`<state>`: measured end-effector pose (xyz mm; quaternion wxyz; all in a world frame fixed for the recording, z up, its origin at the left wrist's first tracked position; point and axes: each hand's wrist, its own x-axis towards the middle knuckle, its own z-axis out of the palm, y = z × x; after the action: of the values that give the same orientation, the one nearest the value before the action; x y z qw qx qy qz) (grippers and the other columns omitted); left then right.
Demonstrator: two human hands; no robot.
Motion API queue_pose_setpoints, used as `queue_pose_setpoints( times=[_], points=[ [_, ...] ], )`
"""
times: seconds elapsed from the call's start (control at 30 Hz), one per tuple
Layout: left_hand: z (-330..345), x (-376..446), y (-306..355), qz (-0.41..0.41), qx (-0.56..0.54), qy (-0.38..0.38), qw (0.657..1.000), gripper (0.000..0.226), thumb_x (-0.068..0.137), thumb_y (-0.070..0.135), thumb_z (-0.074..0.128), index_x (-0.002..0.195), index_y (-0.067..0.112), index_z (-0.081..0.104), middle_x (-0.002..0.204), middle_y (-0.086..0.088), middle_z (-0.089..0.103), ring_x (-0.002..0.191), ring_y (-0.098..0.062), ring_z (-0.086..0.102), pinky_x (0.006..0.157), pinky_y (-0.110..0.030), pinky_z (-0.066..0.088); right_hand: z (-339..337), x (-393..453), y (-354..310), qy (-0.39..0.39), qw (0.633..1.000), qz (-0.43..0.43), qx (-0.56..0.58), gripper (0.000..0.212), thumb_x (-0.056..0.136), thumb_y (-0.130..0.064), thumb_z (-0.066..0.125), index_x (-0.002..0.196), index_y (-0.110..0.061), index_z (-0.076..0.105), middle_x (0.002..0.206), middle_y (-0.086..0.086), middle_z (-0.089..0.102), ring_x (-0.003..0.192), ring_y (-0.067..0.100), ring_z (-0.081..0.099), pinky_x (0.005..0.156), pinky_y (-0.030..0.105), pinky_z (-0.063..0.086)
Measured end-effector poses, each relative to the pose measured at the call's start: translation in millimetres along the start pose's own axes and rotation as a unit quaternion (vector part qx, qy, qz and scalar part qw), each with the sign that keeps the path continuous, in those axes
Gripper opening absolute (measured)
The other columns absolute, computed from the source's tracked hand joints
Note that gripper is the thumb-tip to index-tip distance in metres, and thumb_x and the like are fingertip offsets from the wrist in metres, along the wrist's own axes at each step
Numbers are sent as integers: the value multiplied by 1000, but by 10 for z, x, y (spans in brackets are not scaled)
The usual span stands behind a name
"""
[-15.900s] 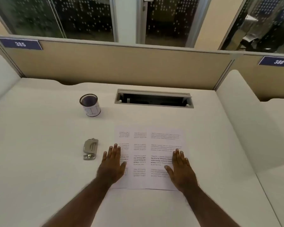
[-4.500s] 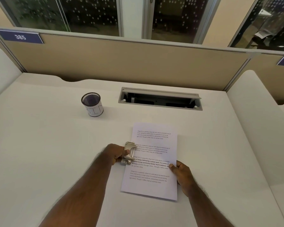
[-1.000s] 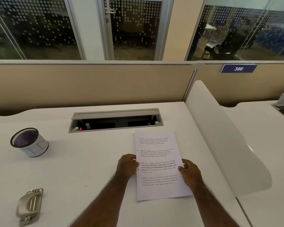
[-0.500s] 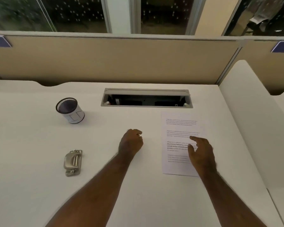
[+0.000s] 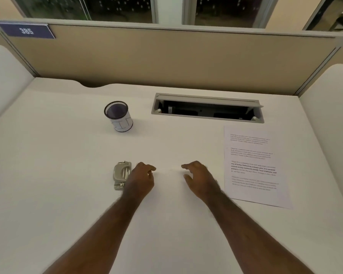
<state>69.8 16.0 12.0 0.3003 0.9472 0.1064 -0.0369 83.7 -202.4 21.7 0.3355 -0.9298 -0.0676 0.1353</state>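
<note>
metal hole punch [image 5: 121, 173] lies flat on the white desk [image 5: 57, 175], just left of the left hand [image 5: 141, 179], whose loosely curled fingers hold nothing; whether they touch it i cannot tell. right hand [image 5: 200, 180] is relaxed, fingers apart, empty, near the printed sheet [image 5: 251, 165] lying flat to its right. mesh pen cup [image 5: 118, 116] stands farther back.

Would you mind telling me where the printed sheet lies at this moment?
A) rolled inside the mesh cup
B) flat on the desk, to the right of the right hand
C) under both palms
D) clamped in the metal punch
B: the printed sheet lies flat on the desk, to the right of the right hand, while the metal punch sits apart, beside the left hand.
</note>
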Motion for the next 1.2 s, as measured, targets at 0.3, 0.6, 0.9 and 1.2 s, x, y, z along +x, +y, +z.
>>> queue_pose_setpoints(
  times=[0.3, 0.6, 0.9, 1.2],
  points=[
    [82, -536, -265, 4, 15, -58, 998, 31, 89, 17, 58, 119, 22, 67, 111, 2, 62, 101, -14, 63, 83, -16, 39, 313, 187, -188, -27, 993, -6, -115, 37, 93, -22, 52, 129, -27, 59, 123, -3, 54, 117, 21, 47, 89, 39, 52],
    [213, -552, -83, 9, 52, -85, 995, 34, 93, 33, 55, 123, 20, 66, 118, -3, 60, 108, -22, 59, 93, -28, 45, 390, 254, -214, -3, 980, -47, -194, 27, 96, -27, 48, 114, -23, 68, 113, -1, 57, 103, 23, 51, 78, 38, 53],
    [236, -473, 116, 1, 140, -59, 988, 25, 96, 31, 52, 97, 11, 67, 102, -5, 66, 94, -24, 64, 68, -27, 37, 428, 395, -279, -10, 974, -50, -220, 26, 98, -29, 49, 106, -18, 71, 108, 0, 63, 102, 22, 55, 77, 37, 54],
    [166, -513, 123, 90, 243, -68, 963, 19, 94, 24, 53, 86, 14, 68, 89, -4, 62, 70, -25, 64, 53, -29, 32, 451, 518, -377, -8, 974, -29, -224, 19, 95, -21, 50, 96, -13, 68, 100, 3, 66, 100, 23, 58, 72, 34, 50]
  ],
)
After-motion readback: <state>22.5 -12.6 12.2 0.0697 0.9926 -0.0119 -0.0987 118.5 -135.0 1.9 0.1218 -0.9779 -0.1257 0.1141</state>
